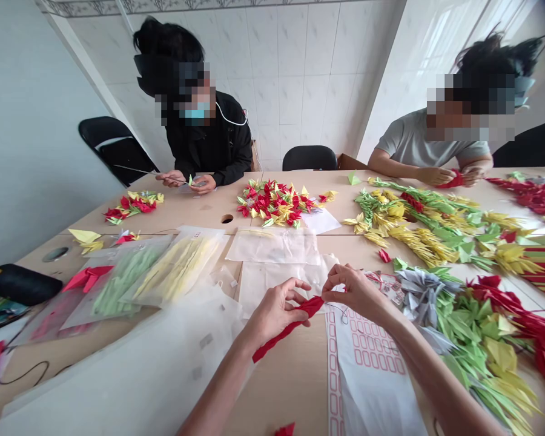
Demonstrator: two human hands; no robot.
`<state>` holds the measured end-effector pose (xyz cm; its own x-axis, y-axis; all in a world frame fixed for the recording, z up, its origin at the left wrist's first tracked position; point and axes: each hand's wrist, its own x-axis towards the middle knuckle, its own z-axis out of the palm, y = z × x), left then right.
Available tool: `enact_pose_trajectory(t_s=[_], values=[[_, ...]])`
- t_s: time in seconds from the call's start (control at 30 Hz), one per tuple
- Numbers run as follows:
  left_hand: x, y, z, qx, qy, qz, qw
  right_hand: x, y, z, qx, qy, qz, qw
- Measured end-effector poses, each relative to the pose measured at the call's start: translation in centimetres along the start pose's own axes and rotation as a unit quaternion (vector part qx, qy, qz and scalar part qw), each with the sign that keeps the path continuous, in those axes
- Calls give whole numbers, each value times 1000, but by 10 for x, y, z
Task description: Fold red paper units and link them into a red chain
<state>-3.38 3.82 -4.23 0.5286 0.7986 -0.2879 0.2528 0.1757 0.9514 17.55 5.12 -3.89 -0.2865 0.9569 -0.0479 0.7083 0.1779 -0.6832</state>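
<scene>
A strand of red folded paper pieces [277, 343] runs slantwise above the table in front of me. My left hand [279, 310] is closed around its upper part, thumb on the near side and fingers behind. At the strand's upper tip my right hand [352, 292] is closed in a pinch, its fingertips meeting the red paper. Whether a needle or thread is between those fingertips is too small to tell. A thin dark thread [344, 315] shows just under the right hand. Below the hands lies a white sheet printed with red outlined boxes [376, 351].
Clear bags of yellow strips [177, 269] and green strips [125, 281] lie left, near a black thread spool [20, 284]. Paper crane bundles [476, 339] crowd the right; a mixed pile [275, 203] sits mid-table. Two people [204, 133] work opposite, one holding red paper.
</scene>
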Motion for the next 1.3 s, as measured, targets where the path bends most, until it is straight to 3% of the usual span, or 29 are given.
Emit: enact_pose_trajectory(t_s=[0.27,0.57,0.73,0.83,1.0,1.1,1.3], values=[[0,2,2,15,18,1,1000,0,-1,4,10,10,-12,1000],[5,-12,0,60,34,-26,997,3,1,25,44,-14,-16,999],[6,-16,-4,68,42,-20,997,2,7,10,86,15,-22,996],[6,-17,-5,75,39,-17,996,0,13,-12,48,68,3,997],[7,-15,-6,84,38,-24,995,-8,19,-39,-106,30,71,991],[7,-13,-7,94,24,-30,995,-15,22,-36,-160,29,113,980],[6,-15,-6,124,49,-24,991,-20,33,-7,-211,37,175,961]])
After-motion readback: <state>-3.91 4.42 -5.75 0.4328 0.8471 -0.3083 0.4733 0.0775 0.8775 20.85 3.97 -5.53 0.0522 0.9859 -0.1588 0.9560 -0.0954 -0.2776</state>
